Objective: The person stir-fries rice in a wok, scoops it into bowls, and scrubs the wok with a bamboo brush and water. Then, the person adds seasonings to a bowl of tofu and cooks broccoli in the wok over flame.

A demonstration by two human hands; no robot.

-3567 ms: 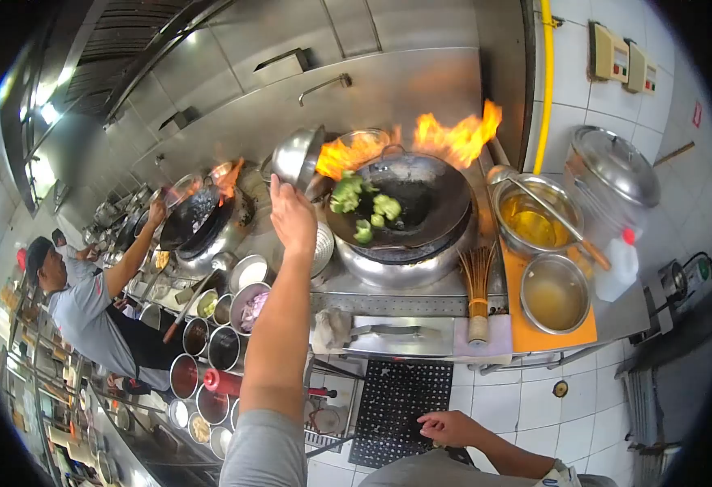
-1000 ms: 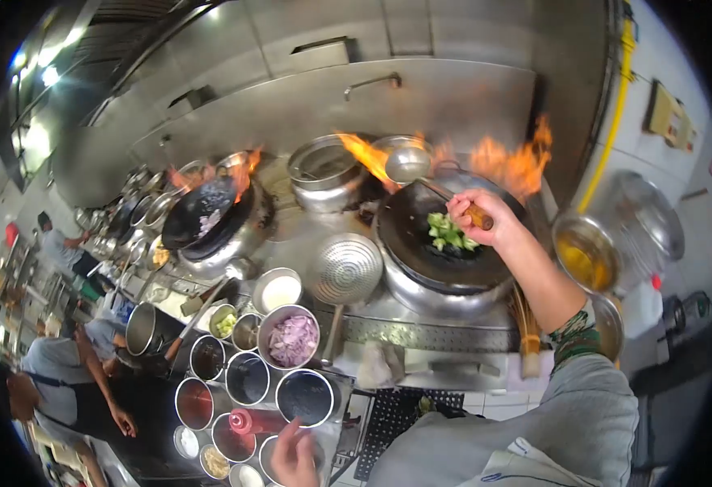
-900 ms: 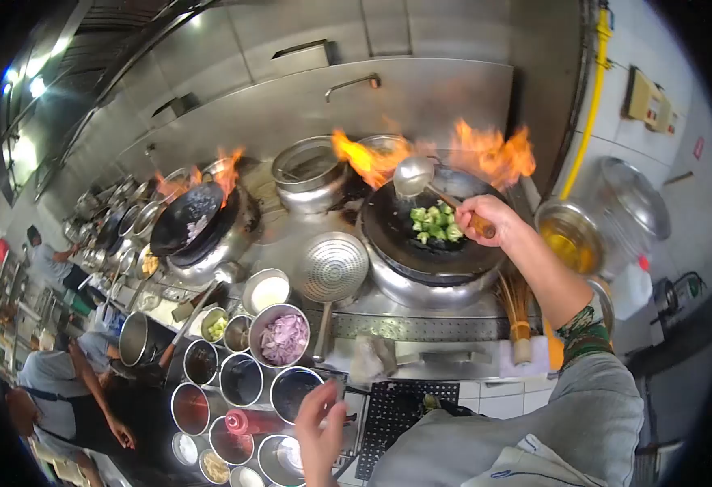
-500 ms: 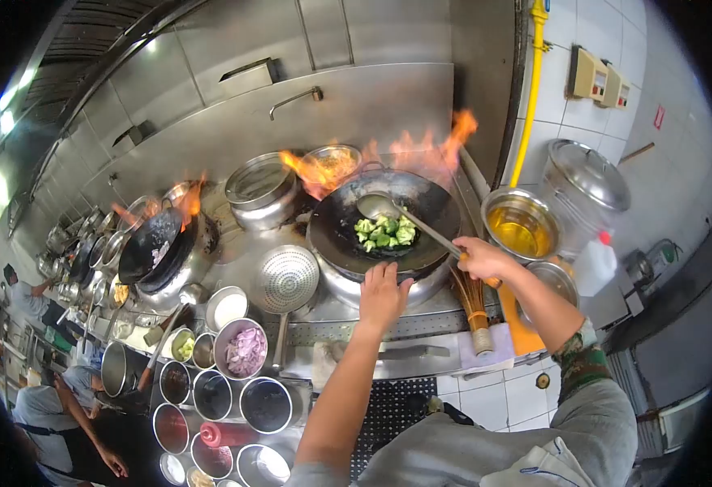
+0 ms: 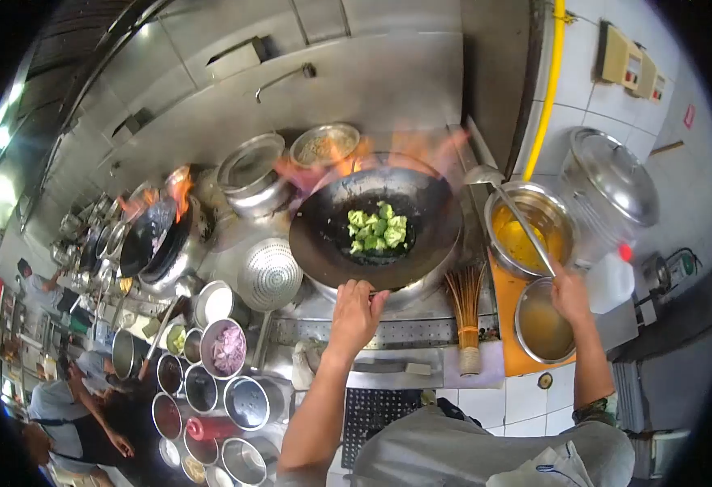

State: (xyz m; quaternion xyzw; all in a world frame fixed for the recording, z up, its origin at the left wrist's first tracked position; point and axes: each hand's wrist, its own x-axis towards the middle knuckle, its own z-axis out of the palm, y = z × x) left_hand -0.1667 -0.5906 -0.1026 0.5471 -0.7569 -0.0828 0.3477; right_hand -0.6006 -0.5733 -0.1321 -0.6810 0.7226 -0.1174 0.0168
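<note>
Pieces of green broccoli (image 5: 377, 227) lie in the bottom of a black wok (image 5: 315, 235) on the burner, with flames behind its far rim. My left hand (image 5: 356, 318) is closed on the near rim of the wok. To the right, my right hand (image 5: 569, 292) grips the handle of a metal ladle (image 5: 526, 223). The bowl of the ladle is just past the far rim of a steel bowl of yellow oil (image 5: 567, 213), and its handle crosses above the oil. Nearer me sits a second steel bowl (image 5: 545, 321) of cloudy liquid.
Left of the wok lies a perforated strainer (image 5: 270, 272). A bamboo brush (image 5: 467, 325) stands right of my left hand. A bowl of chopped purple onion (image 5: 228, 349) sits among several containers. Another wok (image 5: 149, 239) flames farther left. Co-workers (image 5: 64, 414) stand at the far left.
My right hand has lifted the ladle out of the wok and swung it right, over the oil bowl. My left hand has closed on the wok's rim. The view has shifted slightly.
</note>
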